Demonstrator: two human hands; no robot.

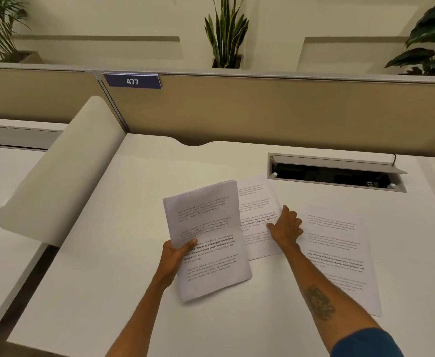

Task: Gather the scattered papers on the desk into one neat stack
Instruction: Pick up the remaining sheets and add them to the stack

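While the white desk (134,292) fills the near view, a sheaf of printed papers (207,240) is held up off it, tilted, by the left hand (176,253), whose thumb is clamped over the sheaf's left edge with the fingers hidden behind. Just right of it, the right hand (286,228) is pressed flat on a single printed sheet (259,202) lying on the desk, fingers spread slightly and closed on nothing; that sheet's left part is covered by the raised sheaf. Near the right forearm, which bears a tattoo (319,302), another printed sheet (340,253) is laid flat, partly under the arm. Farther back, an open cable tray (334,173) is set into the desk. To the left, a curved white divider (62,176) is seen. Behind, a tan partition (262,112) carries a blue tag (132,81) marked 477, and potted plants (226,34) are ranged beyond it.
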